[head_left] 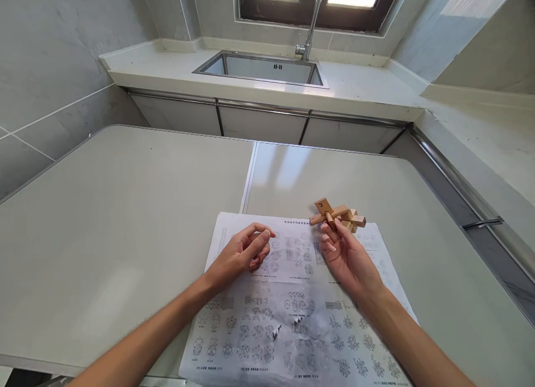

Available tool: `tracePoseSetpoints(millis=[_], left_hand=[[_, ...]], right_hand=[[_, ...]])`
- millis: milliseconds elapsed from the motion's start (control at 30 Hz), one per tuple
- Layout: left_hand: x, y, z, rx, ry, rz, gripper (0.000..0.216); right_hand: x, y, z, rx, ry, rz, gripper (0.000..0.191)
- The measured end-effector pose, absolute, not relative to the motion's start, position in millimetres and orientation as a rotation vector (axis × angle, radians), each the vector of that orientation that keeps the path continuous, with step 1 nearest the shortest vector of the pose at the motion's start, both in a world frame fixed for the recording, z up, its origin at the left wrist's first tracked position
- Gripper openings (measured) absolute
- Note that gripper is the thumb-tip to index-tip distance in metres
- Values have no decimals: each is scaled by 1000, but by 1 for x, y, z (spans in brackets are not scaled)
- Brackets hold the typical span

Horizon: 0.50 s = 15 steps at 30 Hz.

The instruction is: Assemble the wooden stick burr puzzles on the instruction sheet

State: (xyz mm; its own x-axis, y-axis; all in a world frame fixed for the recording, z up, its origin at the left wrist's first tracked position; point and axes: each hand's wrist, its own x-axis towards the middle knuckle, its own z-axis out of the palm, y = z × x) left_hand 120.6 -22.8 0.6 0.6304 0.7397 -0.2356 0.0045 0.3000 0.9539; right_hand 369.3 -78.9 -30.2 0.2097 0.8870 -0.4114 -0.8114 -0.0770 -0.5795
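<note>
Two hands over a printed white diagram sheet (267, 320), its print unreadable: right hand (345, 256) pinches an interlocked pale wooden-bar puzzle (337, 214) marked perhaps "2"; left hand (242, 254) curls loosely, apparently empty.

A: What sort of place?
B: Home kitchen. Steel sink (267, 69) w/ tap (310, 25) under a window (317, 0), cabinets (259, 122) below, tiled walls (54, 58).

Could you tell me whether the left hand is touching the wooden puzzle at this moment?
Apart. The head view shows the left hand curled over the instruction sheet, with printed paper showing between it and the wooden puzzle, which the right hand holds.
</note>
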Motion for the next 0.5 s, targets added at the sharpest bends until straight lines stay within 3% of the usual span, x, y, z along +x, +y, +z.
tracePoseSetpoints(millis=[500], left_hand=[[121, -23, 1, 1238, 797, 519, 39]], right_hand=[[352, -87, -20, -1047, -518, 1681, 25]])
